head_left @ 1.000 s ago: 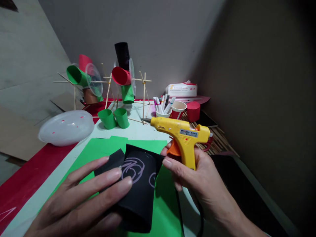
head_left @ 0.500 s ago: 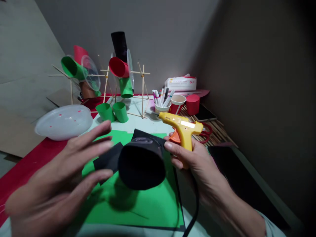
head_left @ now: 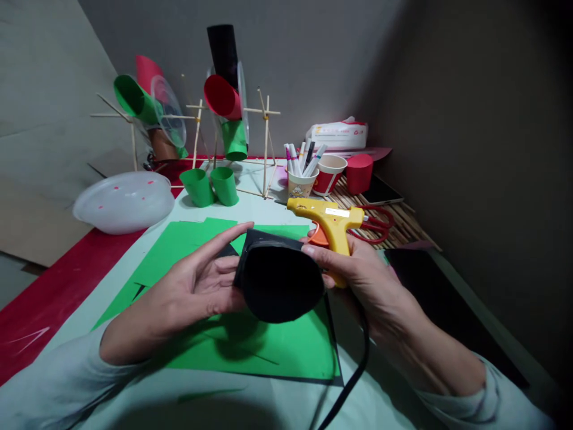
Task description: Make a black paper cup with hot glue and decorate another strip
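A rolled black paper tube point(head_left: 277, 280) is held up between both hands, its open end facing me. My left hand point(head_left: 197, 286) cups its left side, fingers curved along the rim. Gripping the handle of a yellow hot glue gun point(head_left: 329, 221), my right hand point(head_left: 353, 278) also presses a finger against the tube's right edge. The gun's nozzle points left, and its black cord point(head_left: 353, 370) trails toward me. Green paper sheets point(head_left: 264, 346) lie under the hands.
Behind stand two green paper cups point(head_left: 210, 186), a stick frame with red, green and black tubes point(head_left: 224, 101), a clear plastic lid point(head_left: 123, 202), a cup of markers point(head_left: 301, 176), red cups point(head_left: 358, 172), red scissors point(head_left: 376, 221) and a tissue pack point(head_left: 338, 134). A wall closes the right side.
The black tube was turned from lying with its drawn side up to facing me end-on. My left hand lifted off, then came back to its left rim. The glue gun tilted lower.
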Available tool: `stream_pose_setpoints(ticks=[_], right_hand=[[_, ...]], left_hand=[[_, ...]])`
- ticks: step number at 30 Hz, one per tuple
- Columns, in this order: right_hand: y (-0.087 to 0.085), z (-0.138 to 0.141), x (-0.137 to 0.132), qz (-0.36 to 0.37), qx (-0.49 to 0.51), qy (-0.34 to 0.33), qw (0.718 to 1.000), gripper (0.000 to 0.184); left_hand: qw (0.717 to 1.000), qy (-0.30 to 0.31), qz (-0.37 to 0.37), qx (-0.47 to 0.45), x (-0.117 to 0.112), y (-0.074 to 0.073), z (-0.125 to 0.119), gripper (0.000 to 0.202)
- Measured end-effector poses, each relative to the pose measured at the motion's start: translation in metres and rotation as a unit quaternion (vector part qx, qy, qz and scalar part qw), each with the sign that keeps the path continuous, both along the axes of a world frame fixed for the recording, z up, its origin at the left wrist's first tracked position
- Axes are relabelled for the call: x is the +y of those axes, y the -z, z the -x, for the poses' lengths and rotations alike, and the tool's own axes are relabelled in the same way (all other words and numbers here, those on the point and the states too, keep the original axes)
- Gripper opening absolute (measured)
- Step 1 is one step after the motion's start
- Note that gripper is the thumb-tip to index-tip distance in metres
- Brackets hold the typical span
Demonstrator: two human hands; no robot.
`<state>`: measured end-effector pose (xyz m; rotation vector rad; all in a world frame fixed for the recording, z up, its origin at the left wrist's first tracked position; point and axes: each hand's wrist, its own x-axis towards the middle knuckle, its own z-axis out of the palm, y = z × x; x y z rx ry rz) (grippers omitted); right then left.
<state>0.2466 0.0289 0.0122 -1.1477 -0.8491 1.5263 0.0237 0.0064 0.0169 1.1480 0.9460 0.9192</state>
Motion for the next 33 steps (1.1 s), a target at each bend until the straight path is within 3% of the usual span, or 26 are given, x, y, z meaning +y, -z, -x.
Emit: stream_pose_setpoints(ticks=[4, 9, 14, 18, 24, 30, 33], right_hand=[[0.002, -0.001, -0.001, 0.018, 0.003, -0.005, 1.0, 0.027], [0.006, -0.001, 0.0, 0.018, -0.002, 0.006, 1.0, 0.028], [0.008, -0.002, 0.0, 0.007, 0.023, -0.019, 1.0, 0.025], [0.007, -0.003, 0.001, 0.006, 0.018, -0.037, 0.999, 0.024], [0.014, -0.006, 0.014, 0.025, 0.025, 0.018, 0.999, 0.02], [0.026, -0.017, 0.025, -0.009, 0.039, -0.083, 0.996, 0.026], [0.024, -0.015, 0.021, 0.003, 0.045, -0.13, 0.99, 0.029]], left_hand=[[0.998, 0.049, 0.036, 0.016, 0.008, 0.001, 0.004, 0.088], [0.998, 0.032, 0.031, 0.042, 0.006, 0.007, 0.009, 0.088], [0.995, 0.055, 0.082, 0.01, 0.002, 0.004, 0.008, 0.087], [0.995, -0.005, 0.094, -0.021, 0.001, -0.006, 0.004, 0.074], [0.991, -0.073, 0.084, -0.076, 0.002, -0.017, 0.006, 0.065], [0.987, -0.103, 0.091, -0.089, 0.0, -0.025, 0.014, 0.06], [0.984, -0.119, 0.088, -0.096, 0.0, -0.02, 0.018, 0.048]])
